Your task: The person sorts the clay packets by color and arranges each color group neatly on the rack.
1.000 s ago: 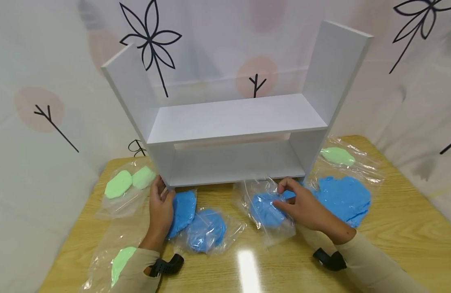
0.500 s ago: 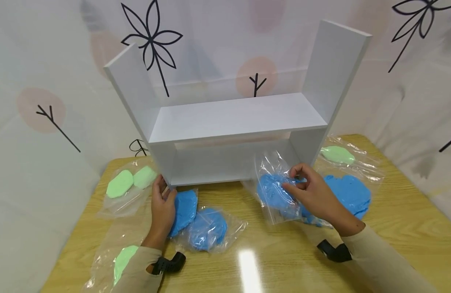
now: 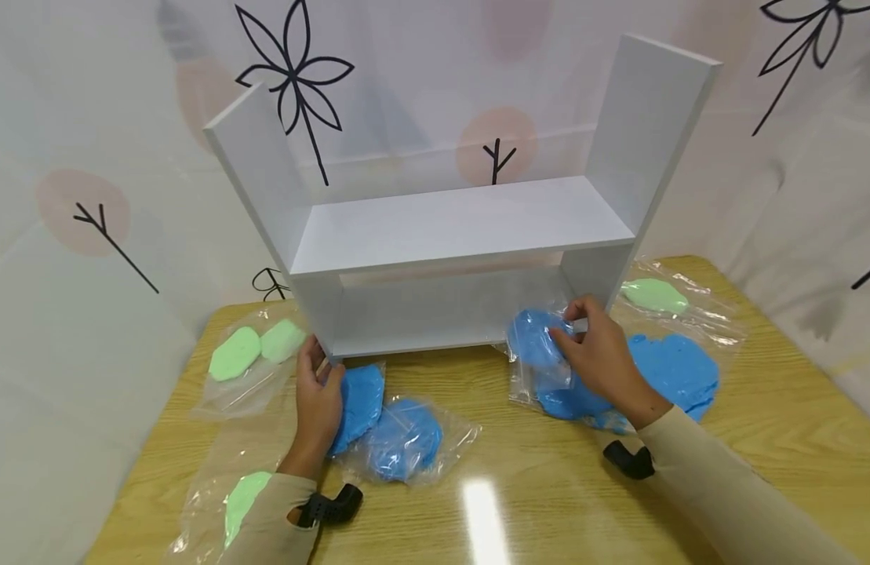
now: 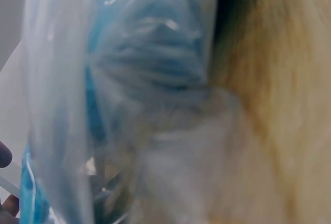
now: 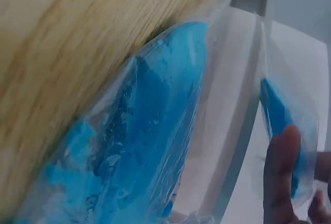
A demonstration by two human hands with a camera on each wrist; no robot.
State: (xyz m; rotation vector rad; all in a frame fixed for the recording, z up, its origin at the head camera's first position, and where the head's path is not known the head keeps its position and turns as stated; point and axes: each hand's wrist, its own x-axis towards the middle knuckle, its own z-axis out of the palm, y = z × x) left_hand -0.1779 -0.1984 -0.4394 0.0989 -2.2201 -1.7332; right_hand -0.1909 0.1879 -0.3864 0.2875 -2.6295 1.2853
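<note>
In the head view my right hand point(image 3: 604, 357) pinches a clear zip bag with a flat round of blue clay point(image 3: 538, 337) between thumb and fingers. The bag is raised at the front right of the white shelf unit point(image 3: 463, 227). In the right wrist view the fingers point(image 5: 282, 175) hold that bag near the white board. My left hand point(image 3: 318, 408) grips the lower left corner of the shelf unit, its fingers partly hidden along the outer side. Close beside that hand lies a bagged piece of blue clay point(image 3: 360, 404).
Another bag of blue clay point(image 3: 406, 439) lies front and centre on the wooden table point(image 3: 547, 502). Under and beside my right hand are more blue bags, one large point(image 3: 678, 373). Bags of pale green clay lie left point(image 3: 234, 355) and back right point(image 3: 653, 295). A patterned cloth hangs behind.
My right hand has lifted the bag of blue clay off the table and carried it up and slightly right toward the shelf's lower opening. My left hand stays at the corner.
</note>
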